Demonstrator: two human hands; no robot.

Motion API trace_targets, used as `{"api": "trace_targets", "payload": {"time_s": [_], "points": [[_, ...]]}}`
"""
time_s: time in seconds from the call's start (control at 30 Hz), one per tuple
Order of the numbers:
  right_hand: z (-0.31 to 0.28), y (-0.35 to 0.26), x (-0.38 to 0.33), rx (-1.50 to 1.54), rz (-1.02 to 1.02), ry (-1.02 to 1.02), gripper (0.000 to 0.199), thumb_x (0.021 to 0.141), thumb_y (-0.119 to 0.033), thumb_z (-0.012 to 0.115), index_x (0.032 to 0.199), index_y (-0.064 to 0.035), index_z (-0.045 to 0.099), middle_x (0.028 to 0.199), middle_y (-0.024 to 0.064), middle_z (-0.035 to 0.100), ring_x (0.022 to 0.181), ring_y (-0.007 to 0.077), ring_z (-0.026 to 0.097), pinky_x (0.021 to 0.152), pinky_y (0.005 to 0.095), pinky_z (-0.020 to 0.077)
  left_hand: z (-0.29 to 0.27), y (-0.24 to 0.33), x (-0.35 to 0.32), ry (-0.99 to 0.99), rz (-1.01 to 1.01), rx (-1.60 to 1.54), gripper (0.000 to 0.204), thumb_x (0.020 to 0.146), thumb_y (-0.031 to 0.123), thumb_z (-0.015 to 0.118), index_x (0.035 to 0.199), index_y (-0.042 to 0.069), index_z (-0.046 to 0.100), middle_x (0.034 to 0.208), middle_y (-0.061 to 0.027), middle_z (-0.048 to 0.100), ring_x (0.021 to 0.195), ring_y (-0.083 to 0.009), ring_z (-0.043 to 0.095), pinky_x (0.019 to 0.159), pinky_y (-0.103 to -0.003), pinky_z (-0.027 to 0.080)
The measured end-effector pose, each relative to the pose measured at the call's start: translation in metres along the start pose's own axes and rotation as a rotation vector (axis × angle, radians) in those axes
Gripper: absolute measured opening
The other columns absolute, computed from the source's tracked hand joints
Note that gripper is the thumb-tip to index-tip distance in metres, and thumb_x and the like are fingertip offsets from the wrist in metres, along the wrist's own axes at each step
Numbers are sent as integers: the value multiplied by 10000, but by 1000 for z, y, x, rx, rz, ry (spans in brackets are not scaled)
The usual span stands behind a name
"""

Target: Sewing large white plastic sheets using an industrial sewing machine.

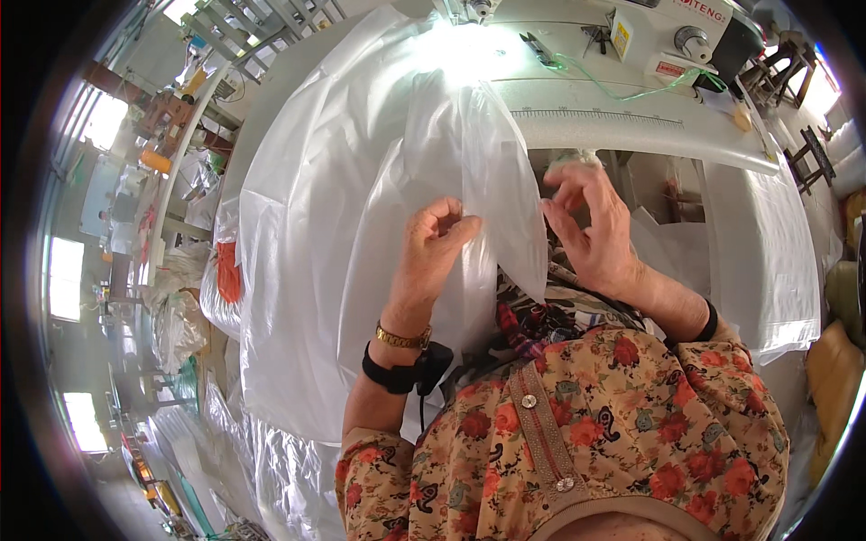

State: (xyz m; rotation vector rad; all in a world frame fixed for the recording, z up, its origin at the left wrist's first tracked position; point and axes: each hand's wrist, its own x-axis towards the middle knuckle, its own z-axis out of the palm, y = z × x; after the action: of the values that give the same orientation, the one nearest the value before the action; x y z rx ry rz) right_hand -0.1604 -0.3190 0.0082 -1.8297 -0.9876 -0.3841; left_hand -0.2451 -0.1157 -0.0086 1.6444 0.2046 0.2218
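A large sheet of thin, translucent white plastic (pixel 307 216) drapes from the brightly lit sewing machine needle area (pixel 465 54) down toward my lap. My left hand (pixel 433 239) is closed on the sheet, thumb and forefinger pinched together at a fold in its middle. Right of the sheet's free edge, my right hand (pixel 591 225) is raised with its fingers loosely bent and a gap between thumb and forefinger. Its thumb tip comes close to that edge; whether they touch I cannot tell.
Thread snips (pixel 539 50) lie on the machine table beside a green cord (pixel 622 90). A ruler scale (pixel 595 115) runs along the table. More white plastic (pixel 762 243) hangs at the right. Bagged material with an orange-red piece (pixel 228 270) stands at the left.
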Motion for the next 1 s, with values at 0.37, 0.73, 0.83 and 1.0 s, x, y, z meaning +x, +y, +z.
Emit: {"api": "trace_targets", "payload": {"time_s": [0.37, 0.73, 0.83, 1.0], "points": [[59, -1, -31, 747, 787, -617, 267, 961, -231, 540, 869, 19, 552, 685, 70, 626, 527, 113, 587, 489, 256, 477, -1, 15, -1, 27, -52, -48, 162, 905, 113, 610, 788, 57, 511, 724, 80, 410, 693, -22, 354, 608, -205, 314], [78, -2, -32, 654, 597, -595, 202, 927, -115, 457, 825, 29, 557, 624, 72, 601, 555, 148, 607, 532, 309, 498, 4, 14, 19, 83, 55, 156, 189, 865, 144, 655, 884, -11, 549, 712, 27, 508, 664, -34, 427, 592, -234, 381], [72, -4, -25, 585, 564, -641, 177, 914, -95, 462, 838, 32, 559, 634, 110, 609, 553, 205, 621, 545, 340, 508, 8, 18, 30, 105, 110, 501, 274, 839, 201, 682, 916, -20, 541, 692, -60, 550, 623, -143, 509, 584, -317, 422], [37, 3, -12, -71, -51, -481, 146, 887, -134, 593, 865, 8, 567, 665, 153, 603, 594, 308, 628, 558, 389, 514, 11, 16, 49, 280, 347, 723, 339, 795, 257, 713, 849, -23, 529, 650, -134, 496, 569, -275, 459, 559, -384, 403]]}}
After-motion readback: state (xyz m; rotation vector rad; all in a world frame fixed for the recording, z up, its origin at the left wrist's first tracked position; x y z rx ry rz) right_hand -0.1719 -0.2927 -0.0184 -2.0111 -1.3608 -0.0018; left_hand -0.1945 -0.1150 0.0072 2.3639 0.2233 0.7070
